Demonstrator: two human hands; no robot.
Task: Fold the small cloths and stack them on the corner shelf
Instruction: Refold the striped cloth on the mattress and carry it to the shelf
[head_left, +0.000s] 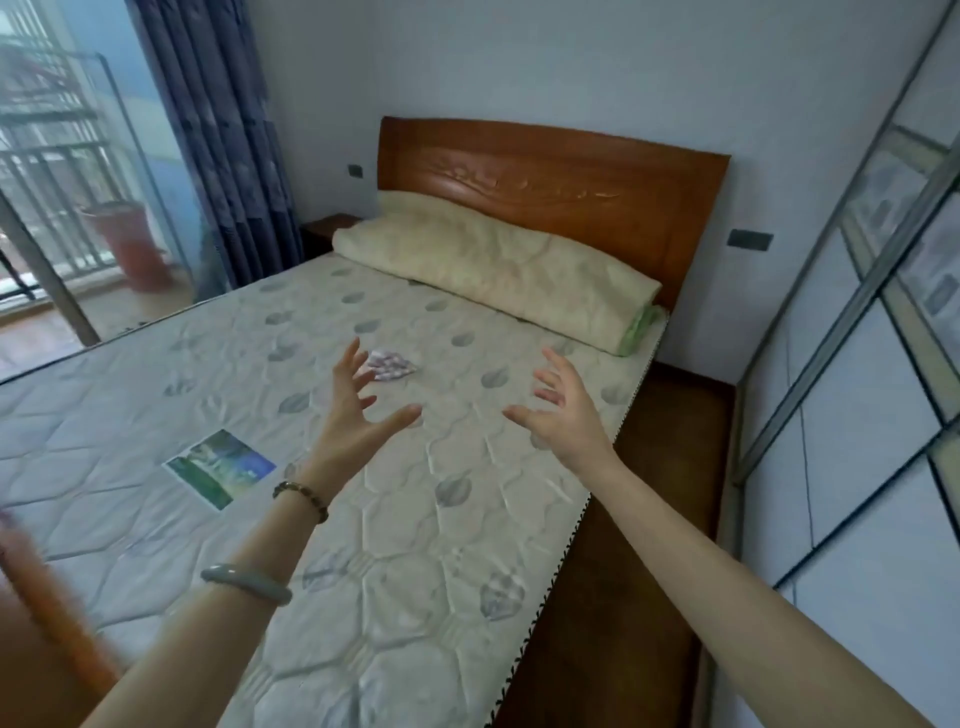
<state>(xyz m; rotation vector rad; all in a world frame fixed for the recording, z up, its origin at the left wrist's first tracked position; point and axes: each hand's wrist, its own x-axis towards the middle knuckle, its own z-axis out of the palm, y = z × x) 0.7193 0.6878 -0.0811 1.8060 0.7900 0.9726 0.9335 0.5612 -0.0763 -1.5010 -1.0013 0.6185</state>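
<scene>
Two hands, left hand (358, 410) and right hand (563, 415), fingers spread, empty, above mattress (415, 545). One small cloth (390, 365) beyond, unfolded. Step: reach. Next: grasp cloth edges.

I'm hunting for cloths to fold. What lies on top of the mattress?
On the mattress lie one small patterned cloth, a printed picture and a rolled quilt by the headboard. The left hand hides the cloth's left edge; anything under the quilt is unseen.

Quilted, matt fabric covers the mattress (415, 519); the headboard (550, 192) is glossy carved wood; the small cloth (390, 365) looks soft and patterned
</scene>
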